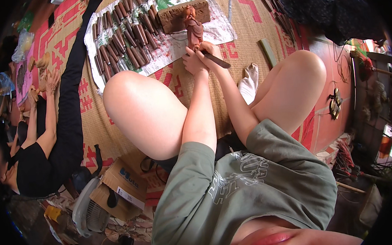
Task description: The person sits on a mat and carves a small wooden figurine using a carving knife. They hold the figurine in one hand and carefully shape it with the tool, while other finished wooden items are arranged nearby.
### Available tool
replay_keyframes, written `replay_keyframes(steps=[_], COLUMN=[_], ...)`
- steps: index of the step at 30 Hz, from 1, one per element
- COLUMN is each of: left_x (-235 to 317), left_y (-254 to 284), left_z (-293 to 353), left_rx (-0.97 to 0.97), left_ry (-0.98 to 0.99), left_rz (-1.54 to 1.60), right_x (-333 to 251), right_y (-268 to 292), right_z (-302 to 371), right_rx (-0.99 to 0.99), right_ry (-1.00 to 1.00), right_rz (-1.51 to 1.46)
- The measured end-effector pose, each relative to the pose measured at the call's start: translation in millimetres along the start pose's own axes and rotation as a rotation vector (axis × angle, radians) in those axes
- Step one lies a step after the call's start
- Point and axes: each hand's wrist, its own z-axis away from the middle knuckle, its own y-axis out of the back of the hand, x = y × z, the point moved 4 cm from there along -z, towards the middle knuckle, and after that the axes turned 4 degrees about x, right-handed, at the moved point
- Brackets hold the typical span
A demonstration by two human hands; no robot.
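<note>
A reddish-brown carved wooden figurine [194,30] leans against a thick wooden block [173,19] on the white cloth. My left hand [194,63] is closed around the figurine's lower end. My right hand [208,51] presses close beside it, closed on a carving chisel [217,60] whose dark handle sticks out to the right. The chisel's working tip is hidden by the fingers and the figurine. Left of the block, many carving chisels [129,35] with brown handles lie in rows on the white cloth [166,57].
A patterned red and tan woven mat [87,123] spreads beneath. At left, a co-worker [34,162] handles a pale wooden piece [42,62]. A green-grey bar [267,52] lies near my right knee. A cardboard box [124,184] and a fan [87,208] stand lower left. Another person's dark clothing [323,13] shows upper right.
</note>
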Motion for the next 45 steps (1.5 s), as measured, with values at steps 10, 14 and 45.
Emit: replay_keyframes(steps=[10, 14, 45], left_x=[5, 4, 8], left_y=[-2, -2, -2], left_z=[2, 3, 7], left_rx=[0.075, 0.075, 0.084], left_ry=[-0.011, -0.005, -0.001], left_rz=[-0.055, -0.041, -0.057], right_x=[10, 11, 8], right_y=[-1, -2, 4], right_z=[-3, 0, -2], right_rx=[0.134, 0.094, 0.123], right_ry=[-0.042, -0.046, -0.047], right_rz=[-0.012, 0.015, -0.012])
